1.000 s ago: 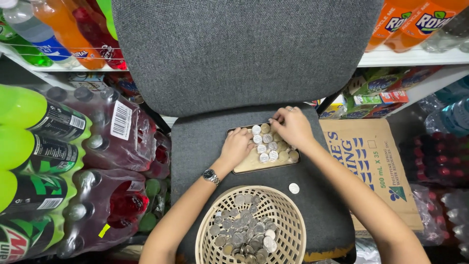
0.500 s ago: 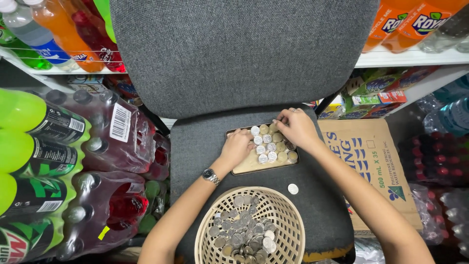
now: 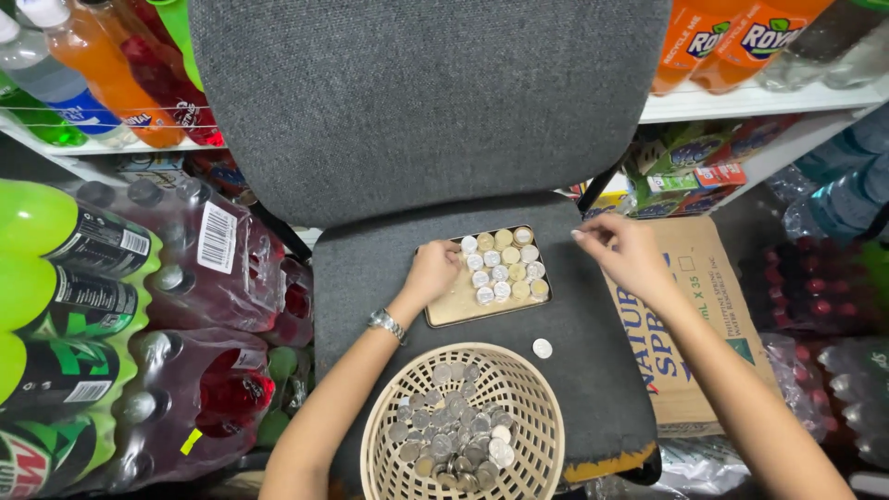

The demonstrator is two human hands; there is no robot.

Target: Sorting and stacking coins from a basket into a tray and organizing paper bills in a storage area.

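Two hands over coin tray (image 3: 454, 307), left hand (image 3: 433, 273) touching it, grip loose, right hand (image 3: 619, 250) pinched together beside.

At our left we saw shrink-wrapped packs of dark red bottles (image 3: 199, 306), one bearing a white rectangular barcode label (image 3: 218, 237), and beside them green bottles (image 3: 56, 278) with black-and-green labels. On the upper left shelf stood orange and red bottles (image 3: 120, 65) with dark labels, and on the upper right shelf orange bottles (image 3: 732, 42) with blue, white and green labels. Under that right shelf sat small green and red packets (image 3: 690, 171), and below them a tan cardboard box (image 3: 704, 324) printed in dark blue.
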